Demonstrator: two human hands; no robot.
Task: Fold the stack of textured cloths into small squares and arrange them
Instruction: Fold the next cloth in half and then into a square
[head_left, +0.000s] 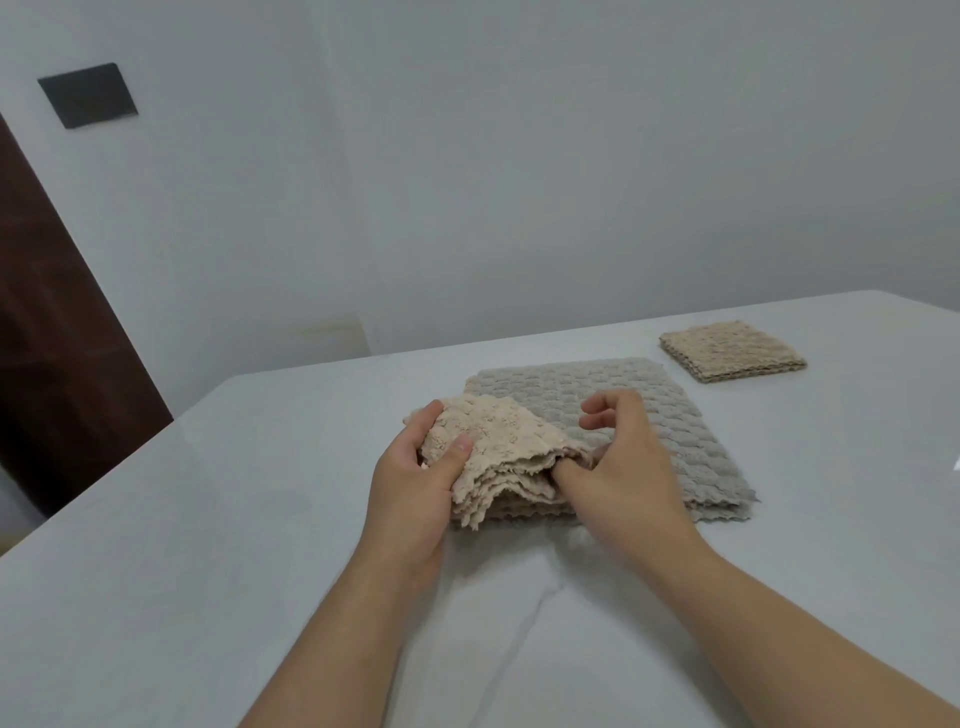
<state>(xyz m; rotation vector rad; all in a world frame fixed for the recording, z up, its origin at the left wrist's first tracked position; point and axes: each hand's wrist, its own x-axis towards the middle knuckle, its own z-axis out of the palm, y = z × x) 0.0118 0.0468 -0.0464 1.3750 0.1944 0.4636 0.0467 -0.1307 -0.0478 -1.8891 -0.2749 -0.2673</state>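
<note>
A beige textured cloth (498, 452) is folded into a small layered bundle, lifted at the near left corner of a flat grey textured cloth (623, 415) that tops a low stack. My left hand (415, 478) grips the bundle's left side, thumb on top. My right hand (623, 467) holds its right edge with thumb and lower fingers, the index finger raised and curled. Another beige cloth, folded into a small square (732, 351), lies at the far right of the table.
The table is covered with a white sheet (260, 519), wrinkled near my forearms. Its left edge runs diagonally beside a dark brown door (57, 322). A white wall stands close behind the table's far edge.
</note>
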